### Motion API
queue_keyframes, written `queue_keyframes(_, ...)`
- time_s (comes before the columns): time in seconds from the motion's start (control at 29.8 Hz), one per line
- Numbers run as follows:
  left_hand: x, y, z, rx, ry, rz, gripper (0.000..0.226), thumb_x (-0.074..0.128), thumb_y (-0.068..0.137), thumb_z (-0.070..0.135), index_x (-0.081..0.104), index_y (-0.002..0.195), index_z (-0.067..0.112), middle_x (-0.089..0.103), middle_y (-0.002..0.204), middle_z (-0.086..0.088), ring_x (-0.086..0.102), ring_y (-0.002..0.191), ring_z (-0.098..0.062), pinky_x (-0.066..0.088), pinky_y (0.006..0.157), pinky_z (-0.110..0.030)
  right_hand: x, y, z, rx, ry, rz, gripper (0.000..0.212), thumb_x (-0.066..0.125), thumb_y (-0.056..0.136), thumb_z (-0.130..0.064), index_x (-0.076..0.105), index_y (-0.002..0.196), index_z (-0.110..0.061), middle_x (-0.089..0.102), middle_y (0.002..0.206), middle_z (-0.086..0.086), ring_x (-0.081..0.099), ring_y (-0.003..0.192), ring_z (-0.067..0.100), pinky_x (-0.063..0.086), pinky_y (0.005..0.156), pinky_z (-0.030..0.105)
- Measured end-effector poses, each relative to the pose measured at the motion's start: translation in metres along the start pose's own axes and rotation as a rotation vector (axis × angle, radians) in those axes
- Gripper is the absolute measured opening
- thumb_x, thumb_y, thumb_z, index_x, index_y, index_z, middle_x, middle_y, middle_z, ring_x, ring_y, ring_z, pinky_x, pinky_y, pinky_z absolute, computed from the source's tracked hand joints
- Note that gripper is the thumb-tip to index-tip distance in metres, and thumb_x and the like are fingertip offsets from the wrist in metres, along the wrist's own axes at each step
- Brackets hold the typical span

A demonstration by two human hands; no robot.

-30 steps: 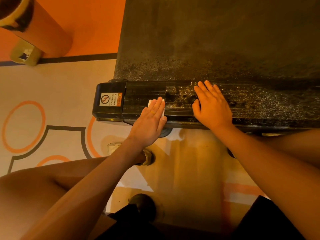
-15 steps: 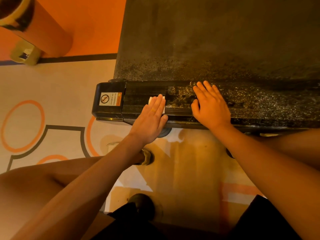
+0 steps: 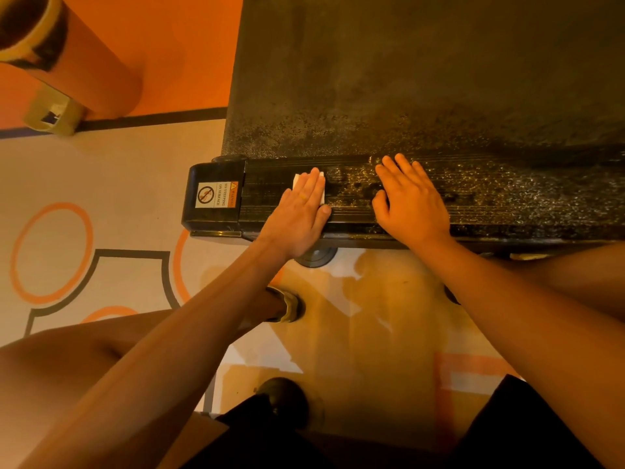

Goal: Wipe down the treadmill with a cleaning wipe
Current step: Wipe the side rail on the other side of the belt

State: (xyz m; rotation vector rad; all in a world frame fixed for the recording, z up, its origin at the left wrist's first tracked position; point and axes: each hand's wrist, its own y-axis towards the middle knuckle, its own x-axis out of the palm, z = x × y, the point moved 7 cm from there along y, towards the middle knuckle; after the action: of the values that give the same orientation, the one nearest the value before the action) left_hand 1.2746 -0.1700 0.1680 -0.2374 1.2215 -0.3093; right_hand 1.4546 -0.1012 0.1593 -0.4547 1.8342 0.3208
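Note:
The black treadmill fills the top right, with its dark belt point(image 3: 422, 72) above a ribbed side rail point(image 3: 507, 201) speckled with wet droplets. My left hand point(image 3: 301, 211) lies flat with straight fingers on the rail, pressing a small white wipe point(image 3: 297, 179) whose corners show beside my fingers. My right hand point(image 3: 411, 204) rests flat on the rail further right, fingers straight, holding nothing. An end cap with a warning sticker point(image 3: 216, 195) closes the rail's left end.
An orange pillar point(image 3: 84, 69) with a small tan box point(image 3: 52, 111) at its base stands at the top left. The floor point(image 3: 84, 198) is pale with orange and grey lines. My knees and shoes are below the rail.
My left hand has slid the wipe a little up across the rail, away from me. My right hand has stayed in place.

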Motion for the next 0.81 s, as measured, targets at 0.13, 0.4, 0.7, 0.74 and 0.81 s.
queue_keyframes(0.13,0.016,-0.031,0.007,0.017,-0.011,0.004,0.062,0.023,0.109,0.040,0.000,0.160,0.012,-0.008,0.168,-0.004,-0.010,0.154,-0.019,0.001,0.122,-0.037,0.000,0.000,-0.001,-0.008,-0.004,0.005,0.062,0.028,0.098,-0.035,0.044,0.150,-0.005,0.041,0.157,0.016,0.031,0.149,0.032,0.022,0.124,0.048)
queue_keyframes(0.4,-0.006,0.016,-0.001,-0.023,0.040,-0.031,0.061,0.021,0.110,0.040,0.001,0.160,0.013,-0.007,0.168,-0.005,-0.008,0.154,-0.020,0.003,0.124,-0.043,0.000,-0.001,-0.001,-0.008,-0.010,-0.005,0.056,0.037,0.101,-0.031,0.043,0.150,-0.005,0.039,0.158,0.016,0.030,0.150,0.032,0.020,0.124,0.048)
queue_keyframes(0.7,0.018,-0.033,0.010,0.008,-0.003,-0.004,0.064,0.021,0.108,0.043,-0.001,0.160,0.012,-0.007,0.168,-0.004,-0.010,0.154,-0.019,0.001,0.122,-0.036,-0.002,0.000,-0.001,-0.007,0.004,0.008,0.063,0.027,0.097,-0.035,0.044,0.149,-0.005,0.041,0.156,0.016,0.031,0.149,0.032,0.021,0.124,0.048)
queue_keyframes(0.74,0.018,-0.031,0.008,0.008,0.015,-0.002,0.064,0.021,0.108,0.043,0.000,0.160,0.012,-0.007,0.168,-0.005,-0.009,0.155,-0.020,0.001,0.123,-0.036,-0.001,0.000,0.000,-0.007,-0.001,0.008,0.063,0.026,0.097,-0.035,0.045,0.149,-0.005,0.041,0.156,0.016,0.031,0.149,0.032,0.021,0.124,0.048)
queue_keyframes(0.81,0.013,-0.020,0.007,0.014,0.037,0.002,0.063,0.022,0.109,0.041,0.002,0.160,0.010,-0.005,0.168,-0.007,-0.007,0.155,-0.021,0.002,0.123,-0.037,0.000,0.000,0.000,-0.005,-0.012,0.004,0.062,0.027,0.097,-0.035,0.044,0.149,-0.005,0.041,0.157,0.016,0.031,0.149,0.032,0.021,0.124,0.048)
